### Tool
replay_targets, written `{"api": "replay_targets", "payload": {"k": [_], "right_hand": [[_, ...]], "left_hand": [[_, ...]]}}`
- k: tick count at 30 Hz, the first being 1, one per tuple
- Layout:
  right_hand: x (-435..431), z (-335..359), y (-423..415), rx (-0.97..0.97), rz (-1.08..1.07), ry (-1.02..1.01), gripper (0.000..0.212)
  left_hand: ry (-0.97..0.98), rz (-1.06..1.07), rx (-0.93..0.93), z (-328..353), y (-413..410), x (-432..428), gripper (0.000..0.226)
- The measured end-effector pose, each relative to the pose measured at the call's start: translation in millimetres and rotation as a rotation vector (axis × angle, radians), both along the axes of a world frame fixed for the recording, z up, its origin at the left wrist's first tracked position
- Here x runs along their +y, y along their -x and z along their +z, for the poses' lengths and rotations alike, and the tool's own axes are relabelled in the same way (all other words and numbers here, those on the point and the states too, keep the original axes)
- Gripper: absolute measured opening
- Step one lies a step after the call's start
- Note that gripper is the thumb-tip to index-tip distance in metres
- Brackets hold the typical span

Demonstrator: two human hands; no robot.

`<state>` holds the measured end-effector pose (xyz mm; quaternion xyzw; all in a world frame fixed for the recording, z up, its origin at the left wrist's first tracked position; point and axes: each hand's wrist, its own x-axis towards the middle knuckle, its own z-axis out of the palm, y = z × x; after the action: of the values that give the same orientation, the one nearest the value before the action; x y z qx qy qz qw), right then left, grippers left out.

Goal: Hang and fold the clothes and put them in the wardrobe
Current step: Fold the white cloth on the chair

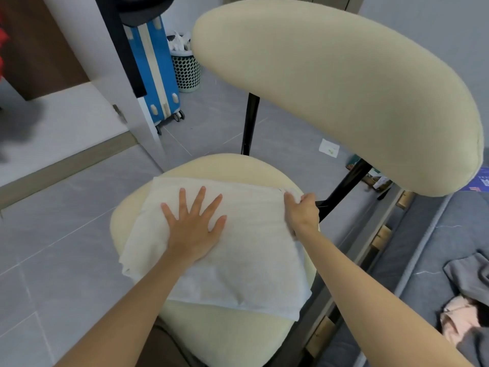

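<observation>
Left hand (194, 223) flat, fingers spread, pressing white cloth (238, 260) on chair seat (227, 337). Right hand (301, 213) pinches far-right corner; long axis runs left-right.

Grey tile floor (66, 221) round the cream chair (330, 88); blue suitcase (158, 75) and mesh bin (186, 72) beyond it, off left, grey mattress (428, 234) just beside it.

L grip (194, 229), R grip (301, 214) bare; forearms (127, 300) uncovered to frame edge.
</observation>
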<state>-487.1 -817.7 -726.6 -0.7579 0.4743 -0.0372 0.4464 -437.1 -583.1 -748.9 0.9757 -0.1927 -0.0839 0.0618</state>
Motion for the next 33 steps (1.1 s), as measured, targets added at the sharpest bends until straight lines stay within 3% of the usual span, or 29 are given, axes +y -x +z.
{"api": "replay_targets", "payload": {"k": [3, 7, 11, 14, 16, 19, 21, 23, 30, 33], "right_hand": [[0.1, 5.1, -1.7, -0.067, -0.036, -0.028, 0.046], [-4.6, 10.4, -0.8, -0.366, -0.323, -0.391, 0.024], [-2.5, 6.0, 6.6, -0.355, -0.451, -0.453, 0.027], [4.5, 4.9, 10.5, -0.25, -0.273, -0.148, 0.011], [7.0, 10.0, 15.7, -0.169, -0.083, 0.175, 0.033], [26.6, 20.1, 31.0, -0.244, 0.301, 0.621, 0.048], [48.0, 11.3, 46.6, -0.181, 0.639, 0.612, 0.056], [61.1, -5.9, 62.1, 0.023, 0.786, 0.512, 0.059], [68.9, -0.9, 64.2, 0.282, 0.781, 0.528, 0.059], [88.8, 16.1, 70.1, 0.266, 0.877, 0.512, 0.057]], "left_hand": [[-0.032, -0.007, -0.003, 4.7, -1.5, 11.1, 0.058], [-0.101, 0.136, -0.058, 9.2, 2.2, 31.3, 0.057], [-0.071, 0.139, -0.026, 14.1, 6.6, 41.0, 0.057], [-0.052, 0.13, 0.021, 16.0, 5.8, 44.2, 0.056], [-0.045, 0.11, 0.052, 17.9, 3.4, 46.8, 0.055], [0.012, 0.109, 0.068, 21.2, 3.2, 54.0, 0.054], [0.03, 0.157, 0.049, 20.5, 7.8, 61.9, 0.052], [0.055, 0.201, 0.062, 19.2, 14.2, 71.1, 0.051], [0.189, 0.312, 0.119, 23.1, 33.4, 99.7, 0.048], [0.226, 0.323, 0.195, 26.7, 33.7, 100.8, 0.048]]}}
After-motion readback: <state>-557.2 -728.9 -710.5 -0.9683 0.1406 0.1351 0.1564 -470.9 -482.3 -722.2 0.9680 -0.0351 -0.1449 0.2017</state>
